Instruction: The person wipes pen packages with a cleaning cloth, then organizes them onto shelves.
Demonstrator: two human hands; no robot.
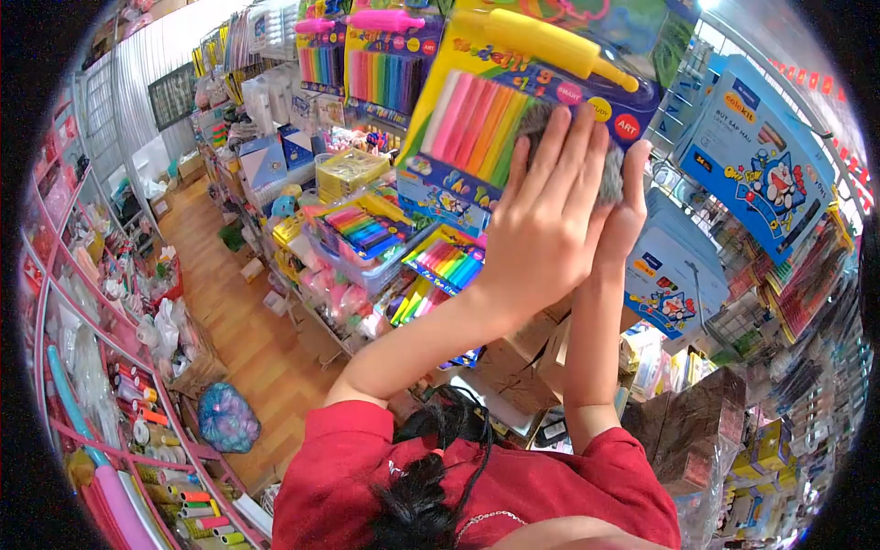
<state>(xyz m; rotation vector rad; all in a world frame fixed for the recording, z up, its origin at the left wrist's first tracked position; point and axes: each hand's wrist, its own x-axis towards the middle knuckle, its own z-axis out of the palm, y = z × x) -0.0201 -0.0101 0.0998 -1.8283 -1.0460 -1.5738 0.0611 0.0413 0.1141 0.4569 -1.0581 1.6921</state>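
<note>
My left hand (550,197) lies flat, fingers stretched out, over the lower part of a hanging modelling clay pack (477,119) with coloured sticks and a yellow roller. A grey fluffy piece (612,174) shows between and beside the fingers, against the pack. Close on the right is my right hand (625,213), partly hidden behind the left one; its visible finger points up along the pack's edge, and it looks open. Whether it touches the fluffy piece is unclear.
Similar clay packs (385,69) hang to the left. Blue crayon boxes (761,156) are at the right. Below sit a plastic bin (367,266) and more packs (449,257). A pink rack (119,449) and a bag of balls (229,418) stand along the wooden aisle (275,367).
</note>
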